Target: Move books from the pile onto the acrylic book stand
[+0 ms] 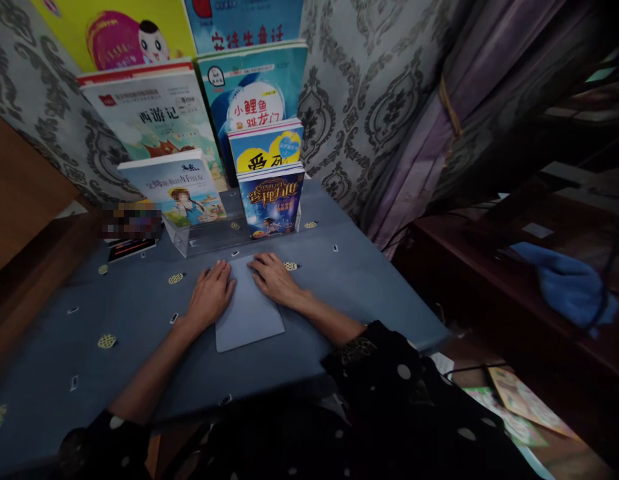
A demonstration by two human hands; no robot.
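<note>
A plain pale blue-grey rectangle [250, 313], like a thin closed notebook or a board, lies flat on the patterned table [334, 293]. My left hand [212, 293] rests at its upper left edge, palm down, with the fingers stretched out. On the other side, my right hand [273, 277] lies on the upper right part, fingers bent slightly and reaching inward. Neither hand grips anything. Just beyond my hands stands a clear rack [209, 239] with several children's books, among them a dark blue book [272, 203] and a white-topped book [182, 193].
Small dark items [132, 230] lie at the table's left, beside a brown wooden panel [24, 193]. To the right hang a purple curtain [419, 127] and, lower, a dark red surface with a blue cloth [569, 287]. Papers [529, 400] lie below the table at right.
</note>
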